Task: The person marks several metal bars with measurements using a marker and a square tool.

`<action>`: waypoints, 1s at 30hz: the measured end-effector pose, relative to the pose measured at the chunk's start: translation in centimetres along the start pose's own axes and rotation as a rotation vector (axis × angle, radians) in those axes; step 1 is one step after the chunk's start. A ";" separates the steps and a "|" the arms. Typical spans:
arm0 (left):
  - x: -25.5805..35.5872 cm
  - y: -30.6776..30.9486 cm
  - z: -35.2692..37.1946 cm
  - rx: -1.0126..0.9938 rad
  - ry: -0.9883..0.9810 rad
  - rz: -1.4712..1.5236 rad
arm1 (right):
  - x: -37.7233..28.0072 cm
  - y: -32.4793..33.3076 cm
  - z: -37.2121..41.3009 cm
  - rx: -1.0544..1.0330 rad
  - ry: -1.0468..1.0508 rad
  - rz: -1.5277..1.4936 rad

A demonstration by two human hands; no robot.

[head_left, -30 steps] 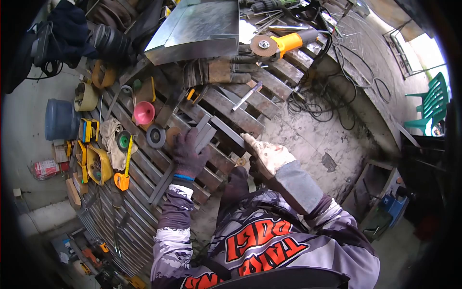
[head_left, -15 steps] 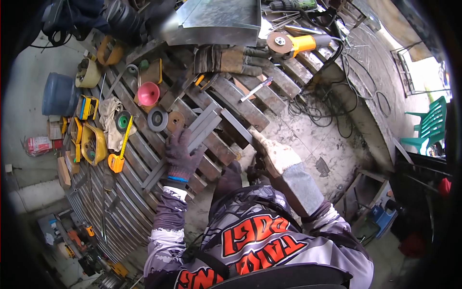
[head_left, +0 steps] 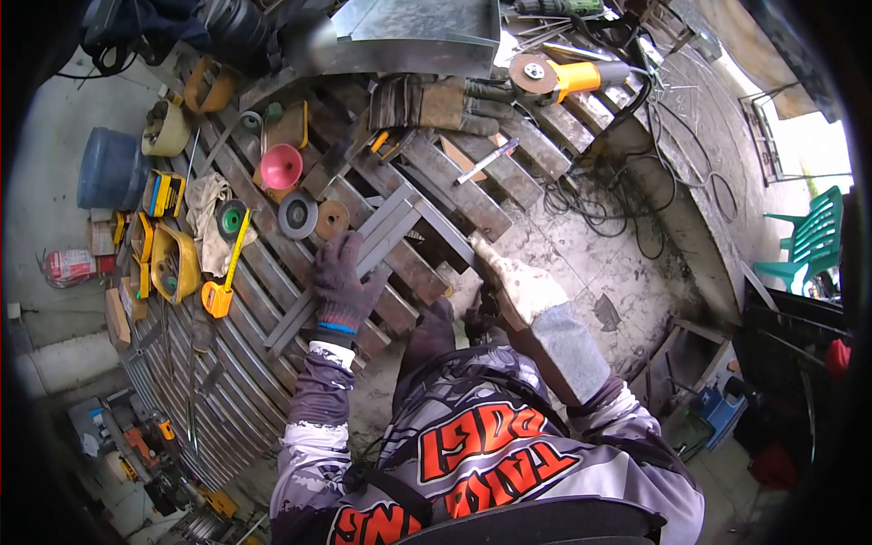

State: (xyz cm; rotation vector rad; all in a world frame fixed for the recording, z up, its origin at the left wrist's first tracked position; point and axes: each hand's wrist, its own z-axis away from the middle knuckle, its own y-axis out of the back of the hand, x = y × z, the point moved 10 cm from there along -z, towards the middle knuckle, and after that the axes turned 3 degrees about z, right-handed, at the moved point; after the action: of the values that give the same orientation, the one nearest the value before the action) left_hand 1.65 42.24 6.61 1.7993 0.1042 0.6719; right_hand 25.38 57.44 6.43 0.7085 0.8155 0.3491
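Observation:
My left hand [head_left: 343, 277], in a dark knitted glove, straddles a grey metal bar [head_left: 386, 229] on the slatted metal bench, fingers on one side and thumb on the other. A second strip lies alongside that bar. My right hand [head_left: 518, 282], in a pale, stained leather work glove with a grey cuff, grips the near end of a shorter grey metal bar [head_left: 442, 234]. The far end of this shorter bar meets the left bar's tip in a corner. The right fingertips are partly hidden.
An angle grinder [head_left: 563, 80] lies at the back right beside spare gloves [head_left: 436, 104]. Grinding discs [head_left: 298, 218], a pink bowl [head_left: 282, 166] and a tape measure [head_left: 218, 297] lie left. Cables [head_left: 627, 195] trail across the floor. A sheet-metal box [head_left: 409, 54] stands behind.
The shorter bar in my right hand has shifted up and left, closing the small gap at the corner. My left fingers have drawn closer together and moved slightly.

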 end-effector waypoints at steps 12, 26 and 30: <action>-0.5 -0.4 0.1 -0.010 0.031 0.012 | 0.5 -1.0 -0.5 -0.004 0.008 -0.006; -0.8 -0.8 0.0 -0.024 0.054 0.044 | 0.8 -1.6 -0.2 0.025 -0.009 -0.008; -1.0 -0.9 0.0 0.007 0.018 0.043 | 0.5 -1.2 0.1 0.063 -0.025 -0.001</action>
State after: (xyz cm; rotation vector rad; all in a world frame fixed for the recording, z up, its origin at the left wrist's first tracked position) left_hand 1.09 42.12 5.44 1.8069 0.0807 0.7196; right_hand 25.79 56.77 5.35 0.7699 0.8060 0.3140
